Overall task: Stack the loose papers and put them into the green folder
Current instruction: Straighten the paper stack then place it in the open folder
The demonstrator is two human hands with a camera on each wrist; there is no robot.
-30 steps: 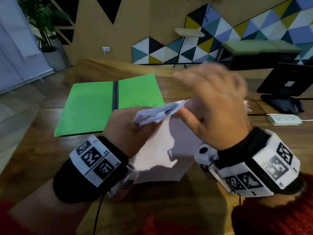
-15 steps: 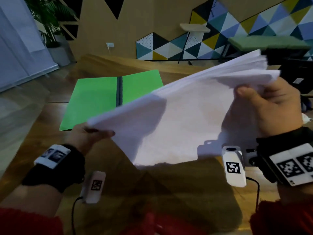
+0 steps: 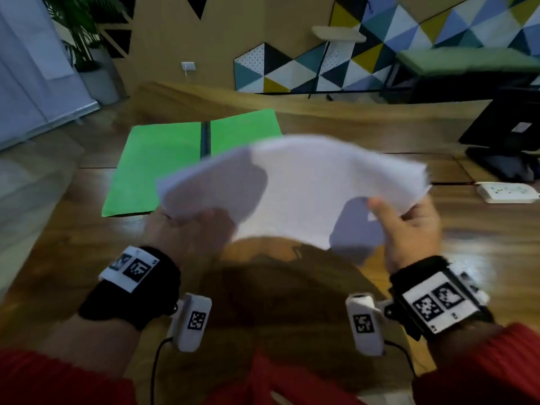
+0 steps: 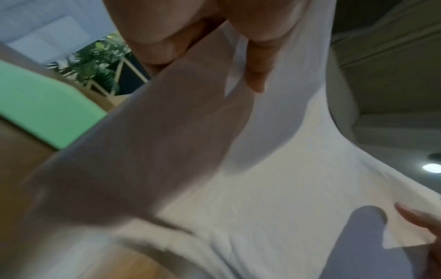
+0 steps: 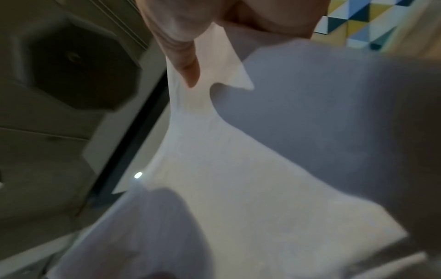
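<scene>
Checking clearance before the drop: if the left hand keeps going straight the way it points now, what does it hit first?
Likely the green folder: the left hand, gripping the paper stack, points forward over the table toward the folder's near edge. Nothing visible between them, though depth is unclear.

The papers (image 3: pixel 306 185) hang above the table (image 3: pixel 482 244), between the left hand (image 3: pixel 190 229) and the right hand (image 3: pixel 409 229). The folder (image 3: pixel 163 165) lies open on the table behind them, to the left; a power strip (image 3: pixel 507 192) lies at the right.

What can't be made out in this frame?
- Sheet count in the papers: motion blur, head view.
- Left hand fingers: blurred, partly under the papers.
- Green folder near right corner: hidden behind the papers.
- Any print on the papers: wrist views too blurred.
</scene>
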